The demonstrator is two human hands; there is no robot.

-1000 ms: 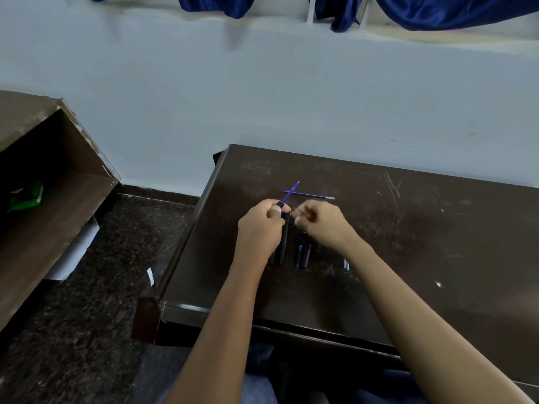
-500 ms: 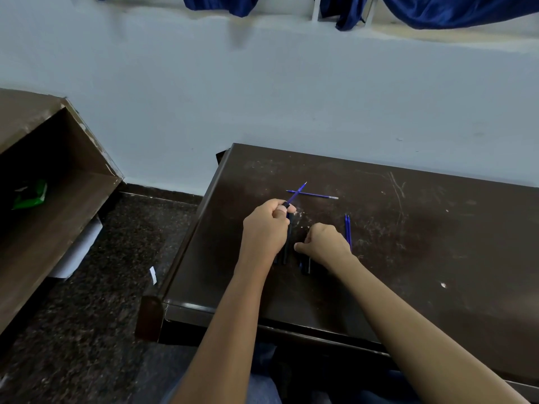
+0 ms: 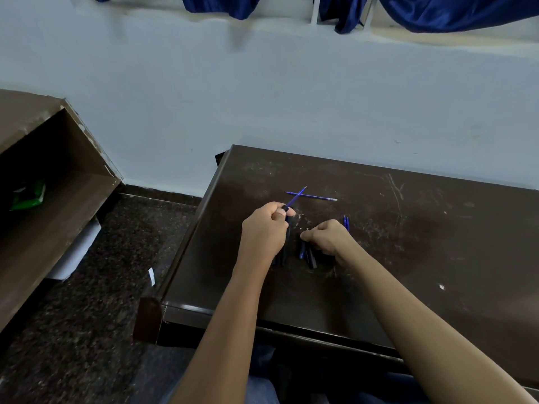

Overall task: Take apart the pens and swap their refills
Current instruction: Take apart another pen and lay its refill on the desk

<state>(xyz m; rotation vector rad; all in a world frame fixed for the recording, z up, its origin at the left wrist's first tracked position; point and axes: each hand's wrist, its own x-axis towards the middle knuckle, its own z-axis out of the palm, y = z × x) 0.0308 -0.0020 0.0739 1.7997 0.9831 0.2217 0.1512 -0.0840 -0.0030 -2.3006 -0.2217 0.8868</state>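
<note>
1. Dark brown table (image 3: 408,258), top scuffed and scratched.
2. Blue refill (image 3: 316,196) lies flat near the far edge.
3. Black pen parts (image 3: 309,256) lie mid-table; blue piece (image 3: 346,222) just right.

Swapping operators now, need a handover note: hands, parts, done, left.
Left hand: shut on a pen barrel with a blue refill sticking out of it.
Right hand: fingers down on the dark pen parts on the table; cannot tell whether it grips one.
Loose refill lies further back; another blue piece sits behind the right hand.
Done: pens apart.
Left: seat refills in swapped barrels, close the pens.
</note>
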